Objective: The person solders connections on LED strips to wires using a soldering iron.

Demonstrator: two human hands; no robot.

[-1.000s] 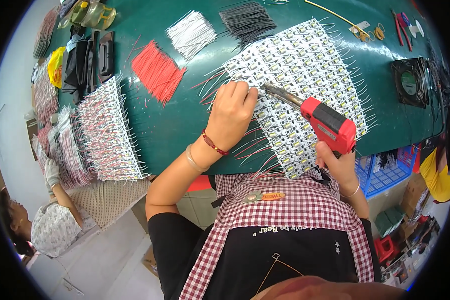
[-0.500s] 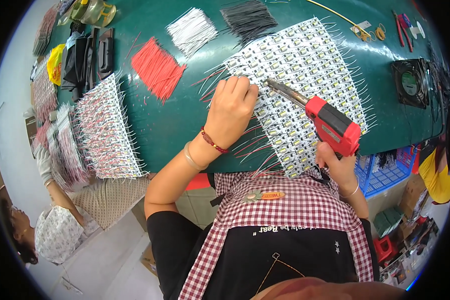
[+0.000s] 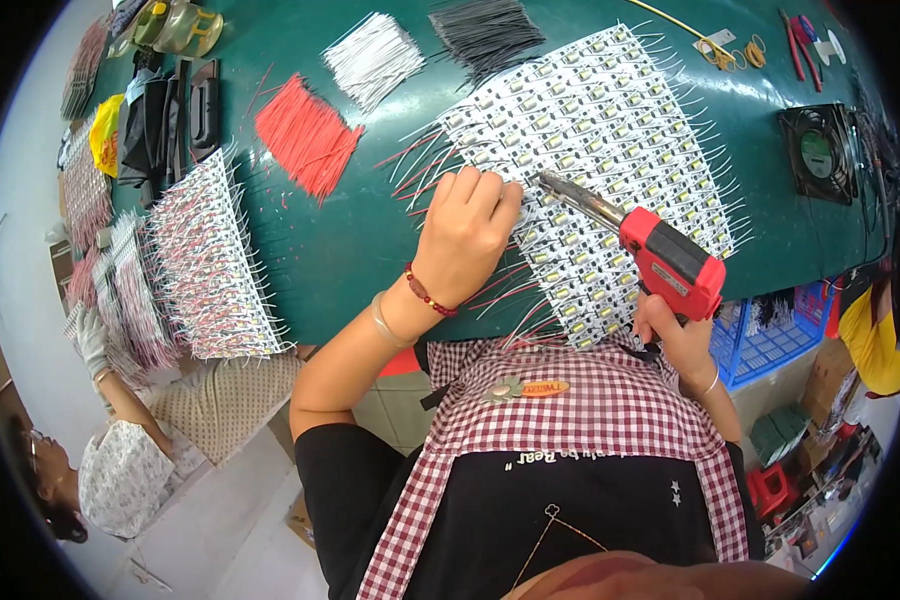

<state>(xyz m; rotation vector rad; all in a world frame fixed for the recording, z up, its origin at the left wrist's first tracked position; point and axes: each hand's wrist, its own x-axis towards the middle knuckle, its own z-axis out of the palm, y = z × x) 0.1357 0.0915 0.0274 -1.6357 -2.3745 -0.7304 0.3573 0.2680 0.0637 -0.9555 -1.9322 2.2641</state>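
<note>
A large white panel of small circuit boards [image 3: 610, 110] lies on the green table in front of me, with thin wires sticking out along its edges. My right hand [image 3: 678, 338] is closed round the handle of a red and black soldering gun [image 3: 673, 262]. Its metal tip points left and is at the panel's surface, near my left fingers. Over the panel's left edge, my left hand [image 3: 465, 235] is closed with the fingertips pinched together. Whatever they pinch is hidden behind the hand. Red and white wires poke out beside it.
Bundles of red wires [image 3: 308, 138], white wires [image 3: 373, 60] and black wires [image 3: 486, 38] lie beyond the panel. Another wired panel [image 3: 215, 265] is at left, near a co-worker's gloved hand [image 3: 92, 342]. A black fan [image 3: 818, 153] and red-handled pliers [image 3: 798, 50] sit at right.
My left hand and the soldering gun tip have shifted slightly nearer to me along the panel. The whole view has moved a little. Both hands keep their grip.
</note>
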